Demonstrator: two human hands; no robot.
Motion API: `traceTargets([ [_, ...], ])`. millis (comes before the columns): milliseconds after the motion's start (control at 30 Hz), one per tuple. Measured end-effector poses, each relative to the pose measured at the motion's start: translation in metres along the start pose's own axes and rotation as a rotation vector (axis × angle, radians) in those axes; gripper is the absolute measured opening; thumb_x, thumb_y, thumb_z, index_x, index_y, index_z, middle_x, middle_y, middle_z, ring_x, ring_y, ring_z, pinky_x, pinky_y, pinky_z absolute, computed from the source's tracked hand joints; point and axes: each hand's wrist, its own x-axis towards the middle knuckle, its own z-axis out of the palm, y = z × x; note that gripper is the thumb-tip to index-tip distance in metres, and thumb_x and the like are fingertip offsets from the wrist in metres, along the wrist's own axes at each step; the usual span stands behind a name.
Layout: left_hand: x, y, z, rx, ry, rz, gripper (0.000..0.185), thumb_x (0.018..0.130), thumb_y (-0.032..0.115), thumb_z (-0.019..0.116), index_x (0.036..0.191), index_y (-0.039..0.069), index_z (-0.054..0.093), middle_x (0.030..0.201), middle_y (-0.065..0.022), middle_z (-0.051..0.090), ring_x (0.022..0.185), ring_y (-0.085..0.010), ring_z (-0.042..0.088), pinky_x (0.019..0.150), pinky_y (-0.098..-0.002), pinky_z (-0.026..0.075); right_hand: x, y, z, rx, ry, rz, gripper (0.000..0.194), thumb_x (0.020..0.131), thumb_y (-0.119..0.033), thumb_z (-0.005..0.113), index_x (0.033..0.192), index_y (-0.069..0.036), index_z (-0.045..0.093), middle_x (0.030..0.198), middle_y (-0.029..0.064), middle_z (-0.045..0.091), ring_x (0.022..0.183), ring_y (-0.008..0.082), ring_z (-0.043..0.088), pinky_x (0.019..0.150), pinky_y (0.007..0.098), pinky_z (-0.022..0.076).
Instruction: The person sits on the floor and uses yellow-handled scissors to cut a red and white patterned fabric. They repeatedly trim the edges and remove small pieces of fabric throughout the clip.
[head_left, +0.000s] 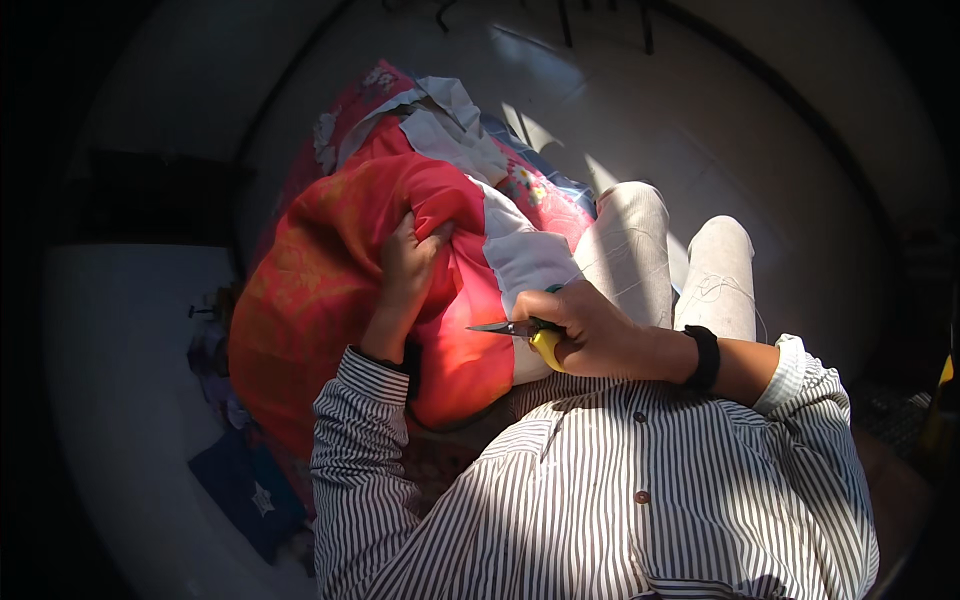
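A large bunched red-and-orange fabric (300, 300) with a gold pattern lies before me. My left hand (412, 259) grips a fold of it near its middle. Along its right side runs a white cloth strip (529, 262). In my right hand (581, 330) is a small pair of scissors (546, 349) with yellow and dark green handles. Their pointed blades aim left, over the red cloth beside the white strip; whether they touch it cannot be told. My fingers hide most of the handles.
Pink floral fabric (536, 184) and blue checked cloth (517, 139) lie beyond. Loose threads (712, 285) cling to my trouser legs (630, 240). A dark blue flat item (251, 487) with a star mark lies at lower left, on a pale floor (135, 375). Thin dark legs (645, 30) stand at the top.
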Motion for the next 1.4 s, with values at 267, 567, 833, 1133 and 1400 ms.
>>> traceTargets([
  [267,0.006,-0.014,-0.016,-0.090,0.104,-0.022,0.038,0.086,0.020,0.070,0.117,-0.002,0.061,0.107,-0.0096,0.069,0.097,-0.0182,0.064,0.087,-0.0298,0.048,0.001,-0.014,-0.008,-0.158,-0.110,0.037,0.024,0.077,0.007,0.062,0.093,-0.003,0.048,0.069,0.0150,0.056,0.062,0.0295,0.061,0.054,0.0366,0.0441],
  [567,-0.009,-0.003,-0.039,0.113,-0.006,-0.052,0.047,0.087,0.021,0.069,0.123,-0.004,0.052,0.120,-0.0164,0.058,0.107,-0.0237,0.058,0.092,-0.0330,0.046,0.007,0.052,-0.065,0.381,0.333,0.697,0.020,0.093,-0.019,0.066,0.097,-0.006,0.051,0.089,0.0034,0.059,0.089,0.0122,0.063,0.076,0.0242,0.0517],
  [833,-0.089,0.136,0.016,0.529,-0.094,0.269,0.093,0.074,0.021,0.078,0.147,0.000,0.024,0.144,-0.0238,0.036,0.132,-0.0400,0.039,0.107,-0.0423,0.038,0.036,0.025,-0.018,0.656,0.271,-0.012,0.023,0.087,-0.003,0.067,0.101,-0.006,0.050,0.090,-0.0018,0.049,0.086,0.0062,0.050,0.077,0.0205,0.0440],
  [1133,-0.072,0.023,-0.024,-0.466,0.194,-0.245,0.072,0.071,-0.010,0.053,0.140,0.000,0.037,0.108,-0.0132,0.064,0.093,-0.0218,0.065,0.078,-0.0234,0.049,0.072,0.050,-0.025,0.481,0.201,-0.068,0.019,0.089,0.001,0.061,0.104,0.000,0.051,0.111,0.0097,0.063,0.096,0.0152,0.062,0.084,0.0278,0.0502],
  [1400,-0.098,0.025,-0.049,-0.958,0.328,-0.531,0.056,0.067,-0.003,0.046,0.122,-0.002,0.055,0.109,-0.0130,0.064,0.093,-0.0268,0.065,0.089,-0.0365,0.053,0.080,0.046,-0.008,-0.063,0.173,-0.171,0.024,0.083,0.002,0.066,0.100,-0.005,0.050,0.081,0.0143,0.062,0.075,0.0270,0.065,0.064,0.0312,0.0470],
])
